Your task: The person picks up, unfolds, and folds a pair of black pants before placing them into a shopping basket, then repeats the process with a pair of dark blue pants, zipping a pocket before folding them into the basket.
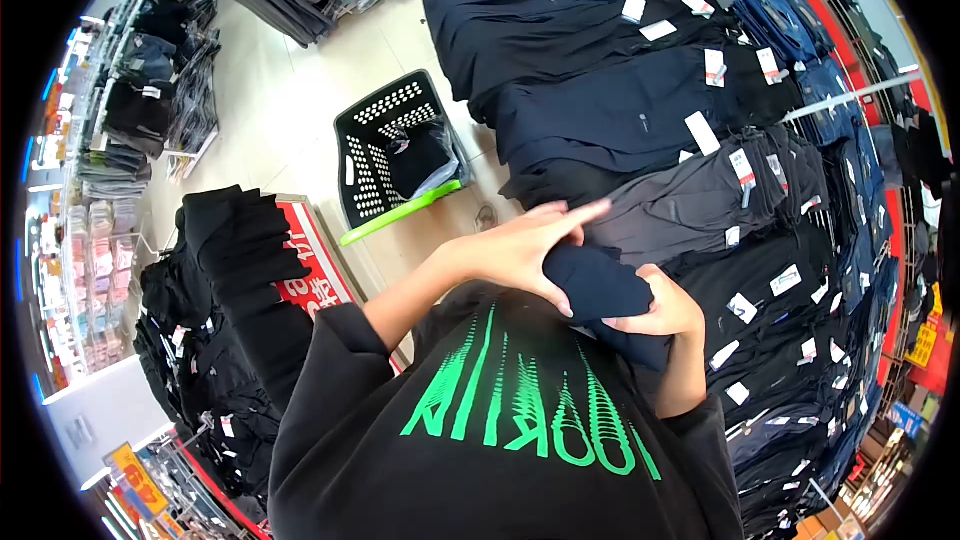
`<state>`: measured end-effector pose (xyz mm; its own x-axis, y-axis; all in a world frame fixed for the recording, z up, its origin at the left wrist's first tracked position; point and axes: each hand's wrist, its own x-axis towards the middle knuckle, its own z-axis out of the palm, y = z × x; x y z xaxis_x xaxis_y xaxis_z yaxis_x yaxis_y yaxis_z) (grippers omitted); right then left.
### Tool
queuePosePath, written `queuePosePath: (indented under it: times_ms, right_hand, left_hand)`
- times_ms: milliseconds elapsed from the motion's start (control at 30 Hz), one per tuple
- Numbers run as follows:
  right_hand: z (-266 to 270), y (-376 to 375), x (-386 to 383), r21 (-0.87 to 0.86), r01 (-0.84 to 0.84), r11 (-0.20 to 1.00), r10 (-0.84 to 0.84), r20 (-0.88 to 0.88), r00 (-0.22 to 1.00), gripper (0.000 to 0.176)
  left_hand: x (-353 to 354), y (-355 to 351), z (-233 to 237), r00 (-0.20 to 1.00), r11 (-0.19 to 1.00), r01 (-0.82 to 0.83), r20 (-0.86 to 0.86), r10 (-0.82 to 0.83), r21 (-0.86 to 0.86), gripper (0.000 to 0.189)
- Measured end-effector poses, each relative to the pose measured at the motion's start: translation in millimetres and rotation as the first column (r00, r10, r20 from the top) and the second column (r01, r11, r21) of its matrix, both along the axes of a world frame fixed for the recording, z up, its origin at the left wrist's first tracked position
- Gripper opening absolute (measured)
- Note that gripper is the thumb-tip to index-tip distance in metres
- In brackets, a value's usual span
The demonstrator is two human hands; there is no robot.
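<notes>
In front of my chest I hold a folded navy garment (598, 285), bunched into a thick roll; its exact kind does not show. My left hand (525, 250) wraps it from the left, thumb below and index finger stretched out over the top. From the right, my right hand (665, 310) grips the same cloth between thumb and fingers. Part of the fabric hangs down against my black T-shirt. Just beyond my hands lie grey trousers (680, 205) with paper tags, in a row of dark tagged clothes.
A black shopping basket with a lime-green handle (400, 212) stands on the floor ahead, dark clothing (418, 155) inside. Black garments (235, 270) hang at left beside a red sign (305, 250). Dark clothes (590, 120) and jeans fill the right side. A metal rail (850, 97) juts out there.
</notes>
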<state>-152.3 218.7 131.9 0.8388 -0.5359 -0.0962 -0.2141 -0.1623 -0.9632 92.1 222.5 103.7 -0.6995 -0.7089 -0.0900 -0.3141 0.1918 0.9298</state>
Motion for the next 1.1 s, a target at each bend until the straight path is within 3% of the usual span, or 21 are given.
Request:
queuePosePath:
  times_ms: [33, 100, 200, 300, 333, 367, 433, 467, 567, 600, 667, 700, 767, 833, 900, 967, 1033, 1100]
  right_hand:
    - [-5, -2, 8, 0.045, -0.020, 0.999, 0.020, -0.006, 1.000, 0.015]
    - [-19, -8, 25, 0.133, -0.050, 0.990, 0.052, -0.017, 0.998, 0.016]
    - [-16, -21, 59, 0.104, -0.050, 0.993, 0.054, -0.036, 0.998, 0.016]
    - [-6, -39, 110, 0.006, -0.181, 0.983, 0.180, -0.136, 0.974, 0.020]
    - [-2, -45, 129, -0.023, -0.224, 0.974, 0.215, -0.205, 0.955, 0.021]
    - [0, -50, 143, -0.049, -0.269, 0.962, 0.246, -0.273, 0.930, 0.022]
    - [-11, -56, 168, -0.124, -0.226, 0.966, 0.191, -0.245, 0.950, 0.019]
    - [-11, -61, 178, -0.163, -0.181, 0.970, 0.134, -0.262, 0.956, 0.019]
    - [-16, -76, 203, -0.333, 0.054, 0.942, -0.109, -0.149, 0.983, 0.029]
    - [-16, -78, 208, -0.405, 0.150, 0.902, -0.222, -0.137, 0.965, 0.032]
    - [-17, -80, 212, -0.445, 0.340, 0.829, -0.437, -0.134, 0.890, 0.035]
    - [-23, -79, 210, -0.427, 0.419, 0.802, -0.508, -0.117, 0.853, 0.032]
    - [-38, -75, 202, -0.223, 0.531, 0.818, -0.563, -0.113, 0.819, 0.030]
    - [-62, -64, 191, -0.054, 0.584, 0.810, -0.585, -0.139, 0.799, 0.028]
    - [-83, -50, 182, 0.084, 0.613, 0.786, -0.590, -0.196, 0.783, 0.028]
    - [-100, -36, 178, 0.160, 0.631, 0.759, -0.591, -0.237, 0.771, 0.028]
    - [-110, -23, 179, 0.207, 0.653, 0.729, -0.593, -0.287, 0.753, 0.027]
    - [-112, -16, 183, 0.214, 0.660, 0.720, -0.581, -0.334, 0.742, 0.026]
  left_hand:
    - [8, -2, -17, 0.995, 0.994, 0.095, 0.025, -0.096, 0.053, 0.101]
    - [29, -6, -23, 0.974, 0.979, 0.194, 0.132, -0.185, -0.062, 0.093]
    - [57, -10, -20, 0.993, 0.903, 0.032, -0.088, -0.077, -0.429, 0.084]
    - [82, -17, -6, 0.997, 0.924, 0.066, -0.011, -0.076, -0.376, 0.078]
    - [90, -20, -5, 0.994, 0.918, 0.098, -0.005, -0.109, -0.384, 0.061]
    - [100, -24, -4, 0.986, 0.946, 0.162, 0.094, -0.141, -0.282, 0.054]
    - [119, -31, -2, 0.934, 0.966, 0.255, 0.271, -0.232, -0.051, 0.042]
    - [130, -29, -17, 0.972, 0.947, 0.165, 0.211, -0.108, -0.277, 0.029]
    - [168, -34, -42, 0.974, 0.860, -0.150, 0.079, 0.214, -0.488, 0.025]
    - [183, -37, -46, 0.950, 0.931, -0.227, 0.147, 0.277, -0.287, 0.024]
    - [219, -45, -33, 0.879, 0.896, -0.434, 0.177, 0.444, -0.091, 0.025]
    - [236, -47, -35, 0.828, 0.840, -0.542, 0.155, 0.539, -0.024, 0.025]
    - [263, -47, -38, 0.593, 0.567, -0.797, 0.090, 0.800, 0.208, 0.032]
    - [292, -54, -55, 0.403, 0.362, -0.841, 0.020, 0.915, 0.402, 0.036]
    - [314, -62, -82, 0.172, 0.168, -0.873, -0.033, 0.984, 0.458, 0.040]
    - [332, -75, -94, 0.081, 0.178, -0.784, -0.186, 0.979, 0.594, 0.043]
    - [348, -91, -113, -0.059, 0.087, -0.743, -0.195, 0.979, 0.664, 0.036]
    - [366, -103, -137, -0.107, 0.043, -0.725, -0.174, 0.979, 0.687, 0.029]
